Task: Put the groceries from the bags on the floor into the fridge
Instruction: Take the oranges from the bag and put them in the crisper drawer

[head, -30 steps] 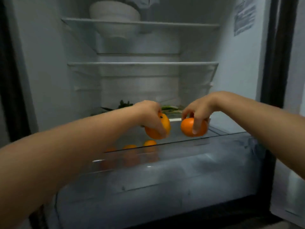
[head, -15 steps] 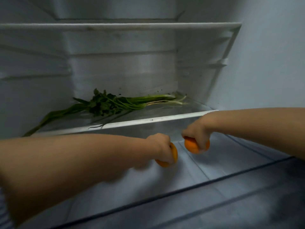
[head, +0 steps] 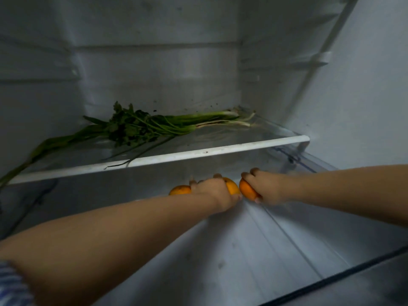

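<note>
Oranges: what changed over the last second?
Both hands carried their oranges from above the drawer's front edge deep into the drawer, under the glass shelf. The left hand and right hand still grip an orange each. Another orange now shows beside them. The greens stayed put.

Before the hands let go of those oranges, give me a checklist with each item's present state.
1. Left hand grips its orange: ok.
2. Right hand grips its orange: ok.
3. Both fruits are inside the drawer, below the glass shelf: ok.
4. Oranges resting on the drawer floor, not hanging above it: cannot tell; the hands hide the undersides.
5. Space beside the third orange already lying at the left hand's far side: ok, bare floor shows to the right.
6. Greens on the shelf stay out of the way: ok, though one stem overhangs the front edge.
</note>
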The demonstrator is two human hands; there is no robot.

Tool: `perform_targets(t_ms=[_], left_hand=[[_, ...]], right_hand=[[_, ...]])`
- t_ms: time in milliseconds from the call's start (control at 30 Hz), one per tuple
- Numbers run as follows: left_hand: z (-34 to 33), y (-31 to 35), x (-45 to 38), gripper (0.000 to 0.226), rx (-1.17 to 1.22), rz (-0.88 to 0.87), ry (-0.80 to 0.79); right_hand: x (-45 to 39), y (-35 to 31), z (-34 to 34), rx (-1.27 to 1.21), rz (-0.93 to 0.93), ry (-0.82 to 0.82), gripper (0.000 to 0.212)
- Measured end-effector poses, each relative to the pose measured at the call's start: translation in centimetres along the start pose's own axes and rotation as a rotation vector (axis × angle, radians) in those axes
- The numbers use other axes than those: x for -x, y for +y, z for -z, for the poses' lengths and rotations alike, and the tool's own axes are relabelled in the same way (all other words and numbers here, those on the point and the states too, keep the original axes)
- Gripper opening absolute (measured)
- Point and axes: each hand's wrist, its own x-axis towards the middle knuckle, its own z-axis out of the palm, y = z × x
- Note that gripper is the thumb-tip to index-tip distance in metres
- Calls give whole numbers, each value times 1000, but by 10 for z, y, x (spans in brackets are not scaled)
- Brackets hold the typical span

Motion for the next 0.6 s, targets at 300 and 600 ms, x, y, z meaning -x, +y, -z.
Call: perform_targets(t_ms=[300,600], left_hand=[[21,-5,37,68,-251,-98,4],[91,1,181,26,-33,131,175]], right_hand=[[20,-4,62,131,-30,-229,79],[120,-53,121,60,60,-30,40]])
